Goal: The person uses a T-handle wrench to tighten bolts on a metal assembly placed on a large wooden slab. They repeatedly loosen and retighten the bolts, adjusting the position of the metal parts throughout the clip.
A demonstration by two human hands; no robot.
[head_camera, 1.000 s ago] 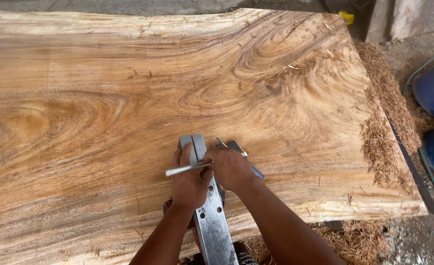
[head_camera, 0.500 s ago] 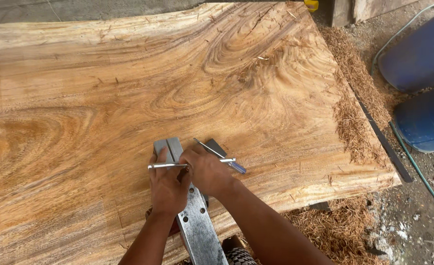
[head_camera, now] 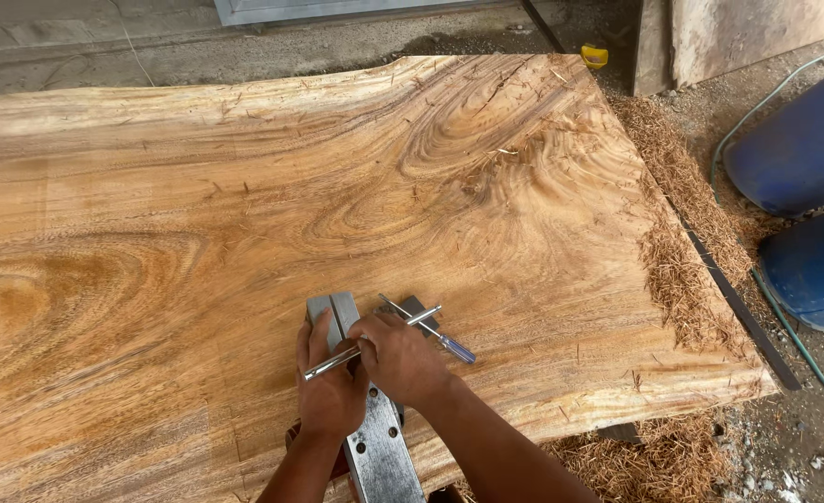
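Left hand (head_camera: 330, 391) pressed flat on metal plane (head_camera: 374, 438); right hand (head_camera: 401, 359) closed around steel rod (head_camera: 337, 359); screwdriver (head_camera: 435, 335) beside, on slab (head_camera: 244, 214).

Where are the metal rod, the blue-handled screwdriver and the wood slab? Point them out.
metal rod (head_camera: 333, 361), head view, on its bare shaft left of the hands.
blue-handled screwdriver (head_camera: 456, 350), head view, on the blue handle.
wood slab (head_camera: 244, 186), head view, on bare grain.
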